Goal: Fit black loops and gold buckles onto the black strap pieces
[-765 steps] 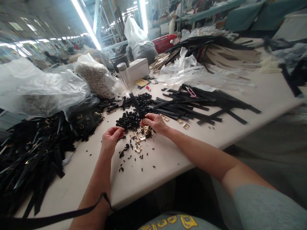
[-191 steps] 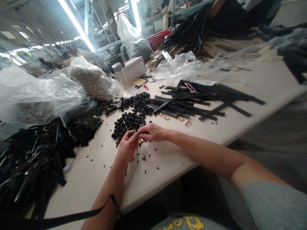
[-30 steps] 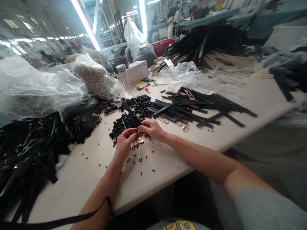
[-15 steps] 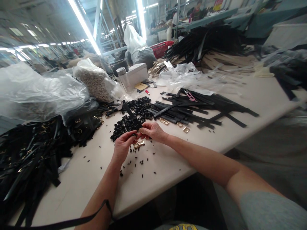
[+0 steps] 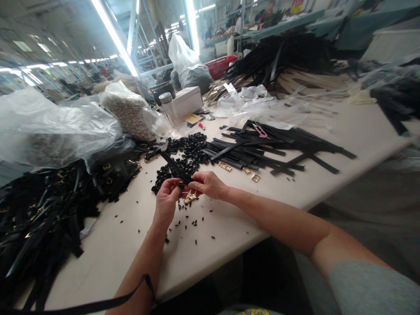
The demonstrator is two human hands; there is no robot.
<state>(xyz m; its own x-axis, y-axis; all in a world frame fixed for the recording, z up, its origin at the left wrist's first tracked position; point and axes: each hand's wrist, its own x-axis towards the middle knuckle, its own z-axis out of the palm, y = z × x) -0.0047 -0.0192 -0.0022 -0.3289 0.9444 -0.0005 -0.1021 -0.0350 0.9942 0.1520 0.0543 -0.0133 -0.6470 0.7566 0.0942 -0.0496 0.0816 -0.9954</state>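
A short black strap (image 5: 173, 164) slants up and to the left from my fingers, above a heap of small black loops (image 5: 164, 171). My right hand (image 5: 210, 185) pinches its lower end between thumb and fingers. Close beside it, my left hand (image 5: 166, 197) is closed with a small black loop (image 5: 180, 186) at its fingertips, against the strap's end. Exactly how loop and strap meet is hidden by the fingers. Just below the hands lie gold buckles (image 5: 190, 197) on the table, partly covered by my right hand.
Black straps (image 5: 249, 146) lie right of the loops, with pink-handled snips (image 5: 260, 130) on top. More gold buckles (image 5: 255, 177) sit nearby. Buckled straps (image 5: 42, 214) pile up at left beneath plastic bags (image 5: 59, 127). Tiny black pieces dot the table (image 5: 229, 245). A bottle (image 5: 169, 107) stands behind.
The strap has swung its free end to the left and now lies at a flatter slant. My left fingertips have shifted slightly left with the loop; my right hand has barely moved.
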